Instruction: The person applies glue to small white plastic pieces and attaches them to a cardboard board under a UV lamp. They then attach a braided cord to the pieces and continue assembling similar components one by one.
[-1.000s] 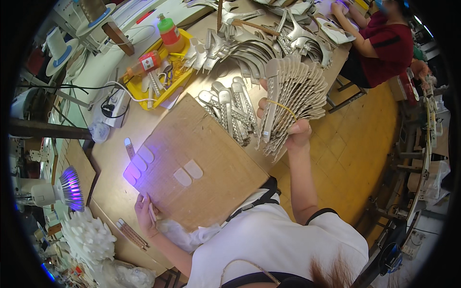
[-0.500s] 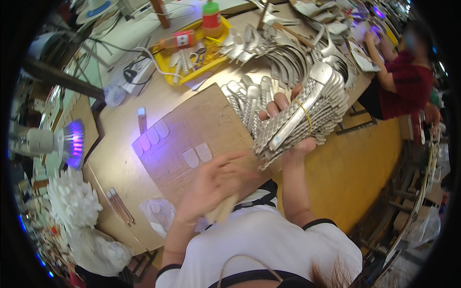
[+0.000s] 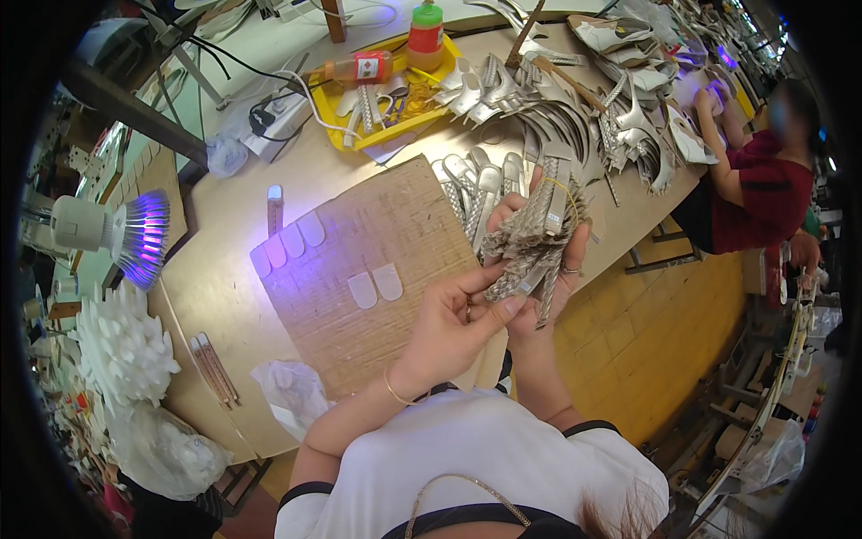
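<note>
Bench [image 3: 215, 260]: board [image 3: 377, 207] with six pale pads [image 3: 389, 282]; yellow tray [image 3: 395, 135] beyond, with bottles [image 3: 426, 40]; lamp [image 3: 139, 235] at left; clear bag [image 3: 292, 395] beside the board. Bundle [image 3: 539, 220] of braided silver straps: held at the board's right edge, partly hiding loose straps [image 3: 455, 175]; long axis running away from the wearer, banded end far, loose ends near. Left hand [image 3: 453, 316]: thumb and fingers pinching the near ends. Right hand [image 3: 566, 274]: curled around the bundle.
</note>
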Demonstrator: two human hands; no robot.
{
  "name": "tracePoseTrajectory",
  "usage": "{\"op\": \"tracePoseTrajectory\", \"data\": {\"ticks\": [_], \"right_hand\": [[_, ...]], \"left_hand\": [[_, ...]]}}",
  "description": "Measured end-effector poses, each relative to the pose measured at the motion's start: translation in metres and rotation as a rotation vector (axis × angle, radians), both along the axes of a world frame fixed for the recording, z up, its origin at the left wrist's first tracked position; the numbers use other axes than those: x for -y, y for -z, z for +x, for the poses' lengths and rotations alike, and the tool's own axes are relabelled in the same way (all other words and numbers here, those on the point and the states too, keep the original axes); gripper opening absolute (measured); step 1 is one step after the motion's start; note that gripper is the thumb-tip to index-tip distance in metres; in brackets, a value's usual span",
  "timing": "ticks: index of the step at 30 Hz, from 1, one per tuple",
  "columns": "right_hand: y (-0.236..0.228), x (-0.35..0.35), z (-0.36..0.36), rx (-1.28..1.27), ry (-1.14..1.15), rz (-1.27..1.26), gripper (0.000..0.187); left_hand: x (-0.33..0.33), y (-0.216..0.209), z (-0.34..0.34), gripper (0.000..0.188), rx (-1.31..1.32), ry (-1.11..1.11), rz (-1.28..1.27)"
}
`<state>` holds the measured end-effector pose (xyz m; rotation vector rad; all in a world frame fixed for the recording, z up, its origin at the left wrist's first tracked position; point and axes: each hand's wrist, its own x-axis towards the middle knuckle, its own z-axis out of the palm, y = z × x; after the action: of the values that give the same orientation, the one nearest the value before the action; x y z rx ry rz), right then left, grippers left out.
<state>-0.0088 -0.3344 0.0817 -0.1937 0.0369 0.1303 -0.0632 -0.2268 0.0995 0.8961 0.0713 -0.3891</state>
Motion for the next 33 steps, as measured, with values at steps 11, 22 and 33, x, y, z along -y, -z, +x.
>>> {"op": "tracePoseTrajectory", "data": {"ticks": [11,22,33], "right_hand": [[0.0051,0.0009,0.0021,0.105,-0.138,0.277,0.074],[0.0062,0.0022,0.0009,0.062,-0.151,0.296,0.079],[0.0059,-0.0003,0.0008,-0.002,-0.189,0.366,0.082]], "left_hand": [[0.0015,0.0049,-0.0044,0.043,0.07,-0.011,0.047],[0.0012,0.0022,-0.0069,0.035,0.072,-0.025,0.136],[-0.0082,-0.0042,-0.007,0.036,0.43,-0.075,0.725]]}}
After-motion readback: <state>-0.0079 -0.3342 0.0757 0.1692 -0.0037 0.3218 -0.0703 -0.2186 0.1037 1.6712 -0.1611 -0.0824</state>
